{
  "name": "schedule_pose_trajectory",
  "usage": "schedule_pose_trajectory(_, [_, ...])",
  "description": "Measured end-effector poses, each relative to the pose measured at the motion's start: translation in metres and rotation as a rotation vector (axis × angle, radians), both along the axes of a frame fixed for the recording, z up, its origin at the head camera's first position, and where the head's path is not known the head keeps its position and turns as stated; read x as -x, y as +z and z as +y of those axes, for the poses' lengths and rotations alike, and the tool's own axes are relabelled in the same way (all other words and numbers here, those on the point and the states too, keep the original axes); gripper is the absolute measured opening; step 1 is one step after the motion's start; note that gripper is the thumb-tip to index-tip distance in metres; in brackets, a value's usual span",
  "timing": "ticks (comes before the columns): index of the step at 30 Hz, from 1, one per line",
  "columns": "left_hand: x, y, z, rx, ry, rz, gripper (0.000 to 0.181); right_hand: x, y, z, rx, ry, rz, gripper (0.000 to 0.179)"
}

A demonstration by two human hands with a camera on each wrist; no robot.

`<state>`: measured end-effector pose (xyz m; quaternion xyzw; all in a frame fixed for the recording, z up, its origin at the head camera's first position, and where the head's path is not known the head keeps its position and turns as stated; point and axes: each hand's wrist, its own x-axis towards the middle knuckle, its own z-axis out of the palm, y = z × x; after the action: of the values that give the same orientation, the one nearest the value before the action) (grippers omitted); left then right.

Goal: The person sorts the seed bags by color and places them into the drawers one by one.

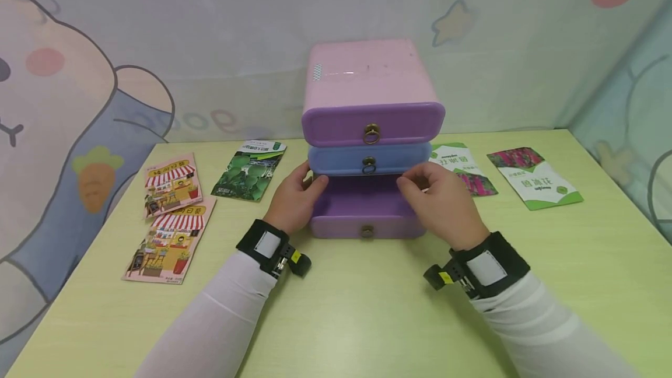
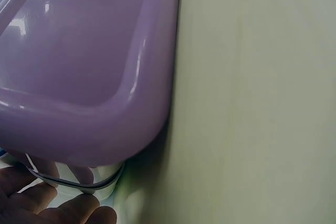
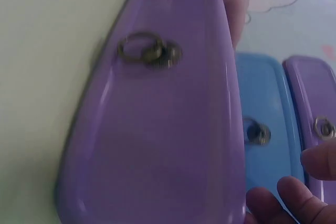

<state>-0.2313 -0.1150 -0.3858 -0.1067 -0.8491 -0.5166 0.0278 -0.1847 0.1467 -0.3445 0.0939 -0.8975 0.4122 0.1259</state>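
Purple bottom drawer (image 1: 341, 228): extended, between left hand (image 1: 294, 200), right hand (image 1: 443, 203).

Pink packets (image 1: 170, 241) read "向日葵"; white-green packets (image 1: 535, 178), "鲁冰花".

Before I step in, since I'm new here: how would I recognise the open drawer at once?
On the table stands a three-level, pink-topped cabinet. Go down past the upper purple drawer and the blue drawer to the lowest drawer, also purple. Unlike those two, it is pulled far out, so you can see inside.
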Motion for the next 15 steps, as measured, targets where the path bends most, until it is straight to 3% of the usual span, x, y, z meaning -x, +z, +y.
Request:
schedule_pose_trajectory(6, [0.000,0.000,0.000,0.001,0.001,-0.003,0.051,0.008,0.007,0.024,0.004,-0.117,0.039,0.031])
schedule_pose_trajectory(15, [0.000,0.000,0.000,0.004,0.002,-0.010,0.052,0.021,0.001,0.064,-0.033,-0.284,-0.003,0.043])
